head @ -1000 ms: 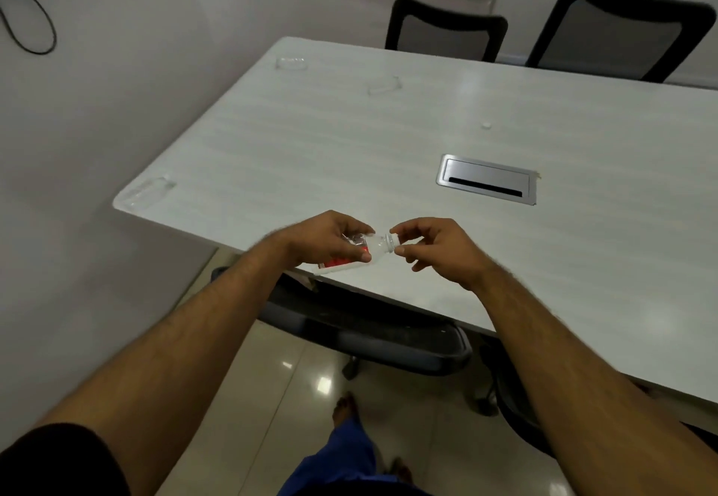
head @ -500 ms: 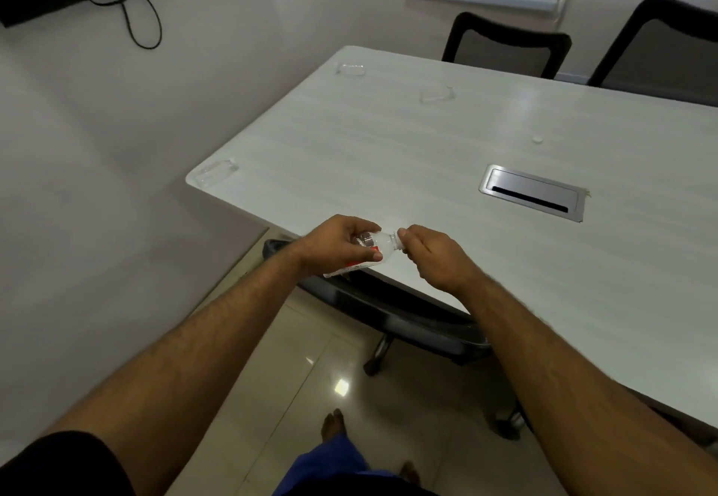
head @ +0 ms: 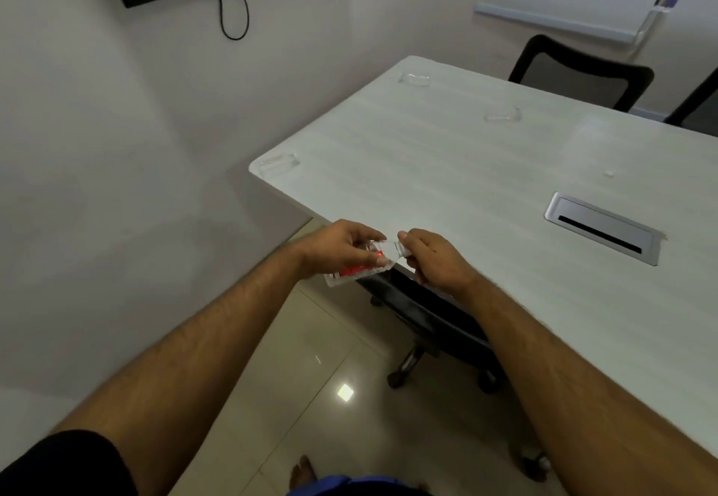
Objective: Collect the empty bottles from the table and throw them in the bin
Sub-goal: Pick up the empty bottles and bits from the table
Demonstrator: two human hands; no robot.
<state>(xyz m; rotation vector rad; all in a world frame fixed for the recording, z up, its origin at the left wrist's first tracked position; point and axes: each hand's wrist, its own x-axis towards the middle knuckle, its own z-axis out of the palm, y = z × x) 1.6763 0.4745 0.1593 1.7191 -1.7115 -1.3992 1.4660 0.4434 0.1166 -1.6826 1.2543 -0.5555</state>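
Note:
A small clear plastic bottle with a red label (head: 351,272) lies sideways in my left hand (head: 342,248), which grips its body just off the near edge of the white table (head: 447,169). My right hand (head: 433,258) pinches the bottle's cap end (head: 402,250) with curled fingers. Three more clear bottles lie flat on the table: one at the near left corner (head: 279,164), one at the far left corner (head: 415,78), one further right near the back (head: 502,114). No bin is in view.
A black office chair (head: 431,316) is tucked under the table below my hands. A metal cable hatch (head: 604,228) is set in the tabletop, with a small clear cap (head: 609,173) beyond it. Another black chair (head: 579,72) stands at the far side. A wall is close on the left.
The view has swung left and down, so the table now sits further right in frame. Both hands keep hold of the bottle, the right one staying at the cap.

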